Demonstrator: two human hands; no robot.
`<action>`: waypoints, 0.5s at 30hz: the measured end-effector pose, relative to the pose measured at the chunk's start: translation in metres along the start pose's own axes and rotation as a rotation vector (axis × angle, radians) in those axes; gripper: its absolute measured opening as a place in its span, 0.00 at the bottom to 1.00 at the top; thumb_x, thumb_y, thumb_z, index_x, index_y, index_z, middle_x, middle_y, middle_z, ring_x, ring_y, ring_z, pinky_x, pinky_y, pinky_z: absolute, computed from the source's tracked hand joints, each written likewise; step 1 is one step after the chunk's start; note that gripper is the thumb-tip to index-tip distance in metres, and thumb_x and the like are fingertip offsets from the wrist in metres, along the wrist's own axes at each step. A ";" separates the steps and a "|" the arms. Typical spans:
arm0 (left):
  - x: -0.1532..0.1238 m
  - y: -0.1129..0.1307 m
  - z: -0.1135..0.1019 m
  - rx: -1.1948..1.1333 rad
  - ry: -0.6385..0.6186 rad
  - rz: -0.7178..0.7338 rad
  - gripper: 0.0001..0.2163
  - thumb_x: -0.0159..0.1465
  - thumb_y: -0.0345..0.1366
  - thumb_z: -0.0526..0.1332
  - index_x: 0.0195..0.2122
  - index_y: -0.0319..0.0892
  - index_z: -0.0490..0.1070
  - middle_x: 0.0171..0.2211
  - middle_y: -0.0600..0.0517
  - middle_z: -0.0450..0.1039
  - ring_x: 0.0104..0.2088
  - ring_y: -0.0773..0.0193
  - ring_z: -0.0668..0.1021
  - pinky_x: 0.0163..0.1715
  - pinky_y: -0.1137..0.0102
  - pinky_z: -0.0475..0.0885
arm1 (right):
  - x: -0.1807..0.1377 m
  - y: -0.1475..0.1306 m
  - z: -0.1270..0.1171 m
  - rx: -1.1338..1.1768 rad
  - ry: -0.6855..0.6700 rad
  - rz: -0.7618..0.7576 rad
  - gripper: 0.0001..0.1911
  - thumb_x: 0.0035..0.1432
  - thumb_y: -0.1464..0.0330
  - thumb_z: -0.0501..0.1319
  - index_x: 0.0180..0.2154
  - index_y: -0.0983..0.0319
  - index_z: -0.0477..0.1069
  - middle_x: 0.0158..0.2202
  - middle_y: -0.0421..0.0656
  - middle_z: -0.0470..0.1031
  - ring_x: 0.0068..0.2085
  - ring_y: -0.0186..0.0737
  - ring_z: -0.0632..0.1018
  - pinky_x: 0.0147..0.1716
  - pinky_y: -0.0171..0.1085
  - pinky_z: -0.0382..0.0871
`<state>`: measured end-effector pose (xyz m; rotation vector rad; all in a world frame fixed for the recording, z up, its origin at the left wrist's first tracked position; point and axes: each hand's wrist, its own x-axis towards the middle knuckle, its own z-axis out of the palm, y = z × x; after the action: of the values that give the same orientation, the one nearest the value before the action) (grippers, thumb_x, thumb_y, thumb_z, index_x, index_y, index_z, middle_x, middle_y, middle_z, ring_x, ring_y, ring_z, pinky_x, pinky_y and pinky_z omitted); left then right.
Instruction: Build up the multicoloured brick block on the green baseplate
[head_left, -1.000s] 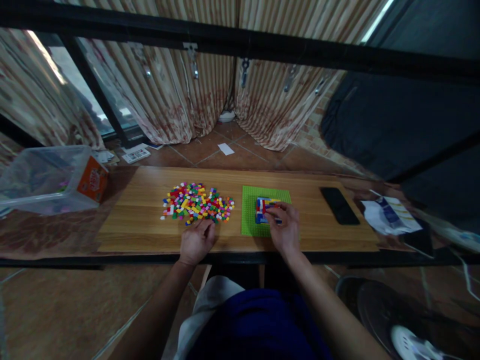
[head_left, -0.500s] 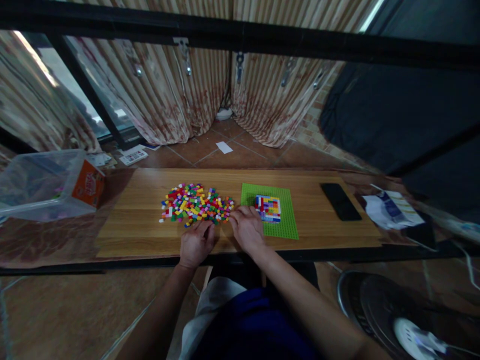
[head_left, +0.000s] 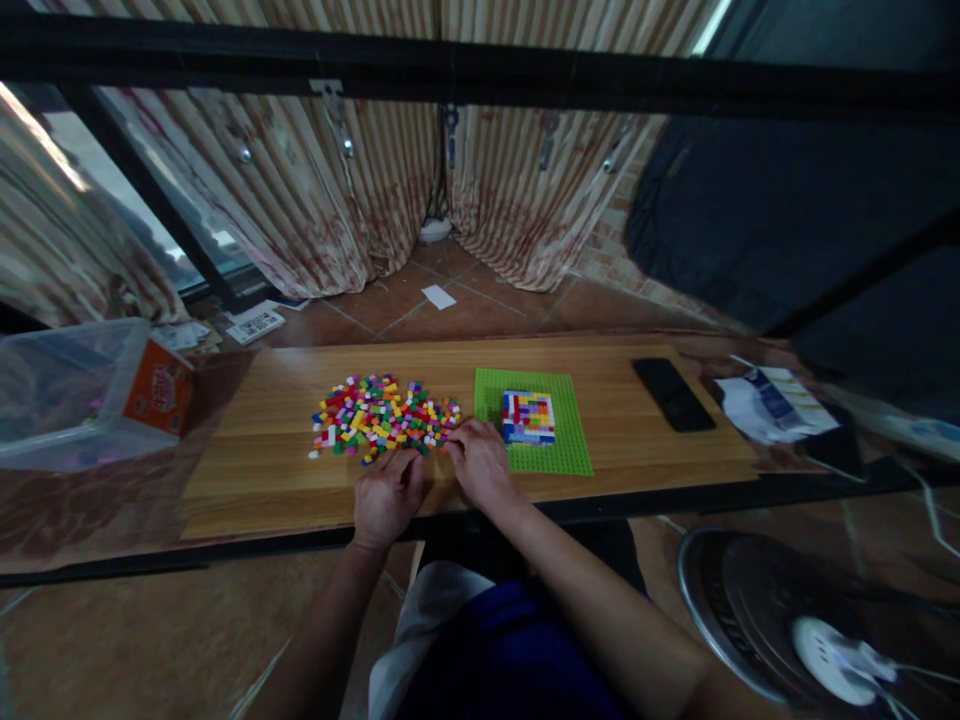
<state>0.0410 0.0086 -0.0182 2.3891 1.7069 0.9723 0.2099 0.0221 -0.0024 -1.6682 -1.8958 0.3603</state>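
A loose heap of small multicoloured building bricks [head_left: 375,412] lies left of centre on the wooden board. At its front edge rests my left hand [head_left: 388,497], its fingers curled and pressed together; whatever they may hold is hidden. My right hand [head_left: 480,462] is at the heap's right end, fingers bent down in a pinch, with any brick between them too small to make out. Just right of that hand is a green studded baseplate [head_left: 571,420]. A block of bricks in white, red, yellow, purple and blue rows [head_left: 529,418] is built on it.
A black phone [head_left: 673,394] lies on the board [head_left: 247,450] to the right, with crumpled packaging [head_left: 772,402] beyond it. At far left stands a clear plastic bin [head_left: 67,390] with an orange label. A round dark stool-like object [head_left: 750,610] is at lower right.
The camera view has shifted slightly. My right fingertips have moved a little left, closer against the bricks at the heap's right end. The left hand stays nearly in place, still curled.
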 end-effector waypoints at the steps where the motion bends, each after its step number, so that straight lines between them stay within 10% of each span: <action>1: 0.000 0.000 0.000 0.003 0.003 0.004 0.09 0.67 0.37 0.54 0.35 0.42 0.73 0.31 0.50 0.77 0.32 0.62 0.78 0.33 0.70 0.70 | 0.000 0.000 0.001 0.023 0.005 -0.005 0.06 0.61 0.70 0.60 0.34 0.59 0.76 0.38 0.44 0.75 0.41 0.43 0.72 0.44 0.41 0.65; 9: 0.001 0.000 -0.002 -0.012 0.019 0.011 0.09 0.67 0.37 0.55 0.36 0.43 0.73 0.31 0.51 0.77 0.32 0.63 0.79 0.33 0.71 0.69 | -0.005 -0.003 0.000 0.121 0.042 -0.056 0.05 0.60 0.72 0.60 0.32 0.59 0.73 0.35 0.43 0.76 0.40 0.42 0.73 0.44 0.42 0.66; 15: 0.002 0.000 -0.002 0.011 0.007 0.019 0.09 0.67 0.37 0.55 0.35 0.43 0.73 0.31 0.51 0.77 0.33 0.62 0.79 0.33 0.71 0.69 | -0.011 0.026 -0.046 0.193 0.242 -0.070 0.07 0.62 0.67 0.59 0.33 0.57 0.75 0.37 0.43 0.76 0.42 0.43 0.74 0.44 0.43 0.67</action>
<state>0.0406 0.0095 -0.0158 2.4159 1.6989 0.9779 0.2588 0.0080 0.0170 -1.4448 -1.6803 0.2885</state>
